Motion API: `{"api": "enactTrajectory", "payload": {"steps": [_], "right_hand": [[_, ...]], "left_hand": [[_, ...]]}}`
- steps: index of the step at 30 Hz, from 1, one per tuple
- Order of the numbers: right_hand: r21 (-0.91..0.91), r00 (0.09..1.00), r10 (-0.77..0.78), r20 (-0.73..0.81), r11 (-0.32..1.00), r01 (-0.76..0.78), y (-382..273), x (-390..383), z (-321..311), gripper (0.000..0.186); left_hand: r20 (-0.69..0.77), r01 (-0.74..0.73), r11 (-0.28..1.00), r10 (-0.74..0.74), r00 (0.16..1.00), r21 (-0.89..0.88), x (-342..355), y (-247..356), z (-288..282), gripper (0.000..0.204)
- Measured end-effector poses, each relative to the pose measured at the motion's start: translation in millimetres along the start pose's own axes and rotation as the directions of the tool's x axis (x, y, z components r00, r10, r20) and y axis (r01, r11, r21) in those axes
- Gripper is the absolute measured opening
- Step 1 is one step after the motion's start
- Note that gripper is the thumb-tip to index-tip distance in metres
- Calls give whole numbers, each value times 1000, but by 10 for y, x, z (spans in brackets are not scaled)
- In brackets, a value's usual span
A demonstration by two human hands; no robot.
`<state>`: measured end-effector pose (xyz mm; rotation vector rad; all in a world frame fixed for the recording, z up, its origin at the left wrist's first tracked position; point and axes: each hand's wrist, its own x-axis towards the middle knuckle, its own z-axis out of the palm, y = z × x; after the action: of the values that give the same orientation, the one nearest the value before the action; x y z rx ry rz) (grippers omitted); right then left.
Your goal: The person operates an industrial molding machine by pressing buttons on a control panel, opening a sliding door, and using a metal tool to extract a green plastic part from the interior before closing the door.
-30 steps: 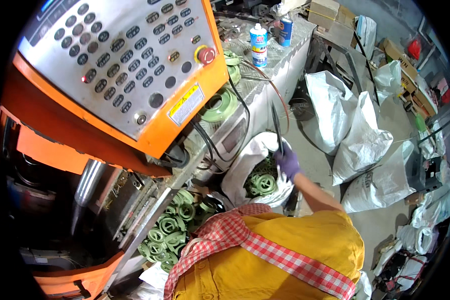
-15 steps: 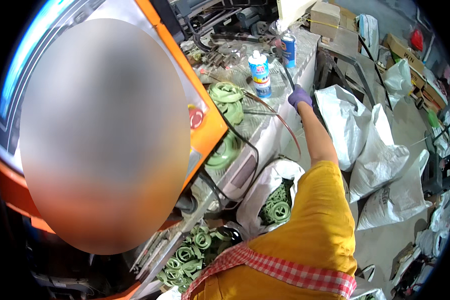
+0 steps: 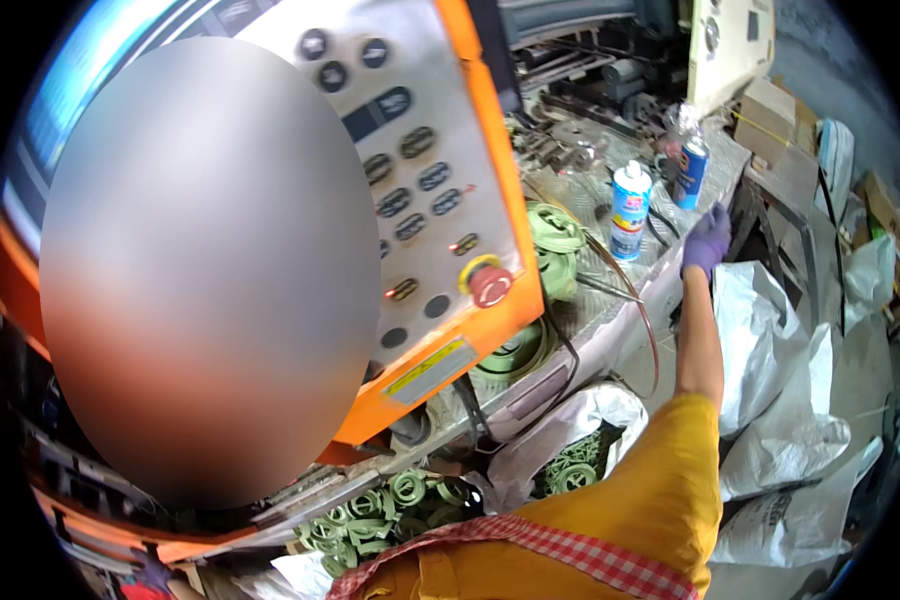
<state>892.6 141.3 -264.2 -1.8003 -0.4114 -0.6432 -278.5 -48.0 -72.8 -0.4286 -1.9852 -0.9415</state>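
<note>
My right hand (image 3: 707, 243), in a purple glove, is at the front edge of the metal worktop (image 3: 595, 300). Its fingers point up and look loosely stretched, with nothing seen in them. Left of it a dark, thin-handled tool (image 3: 662, 222) lies on the worktop beside a white-capped blue spray can (image 3: 630, 212). A darker blue can (image 3: 690, 172) stands just behind the hand. At the lower left edge shows a dim purple-gloved hand (image 3: 152, 570), apparently my left hand. Its fingers are too dark to make out.
An orange-framed control panel (image 3: 515, 255) with a red stop button (image 3: 490, 285) takes up the left. Green ring-shaped parts (image 3: 555, 235) lie on the worktop. More green parts (image 3: 370, 515) sit below, some in a white sack (image 3: 500, 460). White sacks (image 3: 760, 340) stand at the right.
The view has swung, so the worktop appears farther right. My right hand has let go of the dark tool, which now lies on the worktop. A purple-gloved hand has appeared at lower left.
</note>
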Motion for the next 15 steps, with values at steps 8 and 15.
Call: {"api": "enactTrajectory", "payload": {"steps": [8,15], "right_hand": [[703,677,-725,-131,414,579,-2433,-815,-1724,25],[707,338,-928,-157,133,694,-3651,-1458,-1994,22]], "left_hand": [[432,563,665,-376,820,-490,-74,577,35,57],[626,701,416,-323,710,-580,15,170,172,58]]}}
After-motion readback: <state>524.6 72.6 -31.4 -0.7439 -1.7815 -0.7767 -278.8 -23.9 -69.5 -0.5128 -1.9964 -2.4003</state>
